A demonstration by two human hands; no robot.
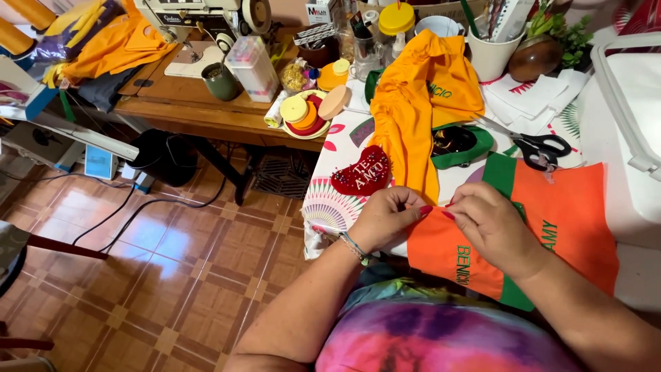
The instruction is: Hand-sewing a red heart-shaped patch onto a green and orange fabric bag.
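Note:
An orange cloth piece [575, 227] with a green band and green embroidered lettering lies over the near table edge. My left hand [389, 217] pinches its upper left edge with closed fingers. My right hand [492, 227] pinches the same edge just beside it, fingertips almost touching the left ones. What sits between the fingertips is too small to tell. A red heart-shaped pincushion [361, 172] lies just beyond my left hand. Black-handled scissors [540, 148] rest beyond my right hand.
A yellow-orange garment [420, 103] drapes over the patterned tablecloth [330, 200]. A sewing machine [200, 21] stands on a wooden table [186, 107] with thread spools, jars and ribbon rolls [303, 114]. A white cup [492, 52] and a white plastic tub [630, 103] sit to the right.

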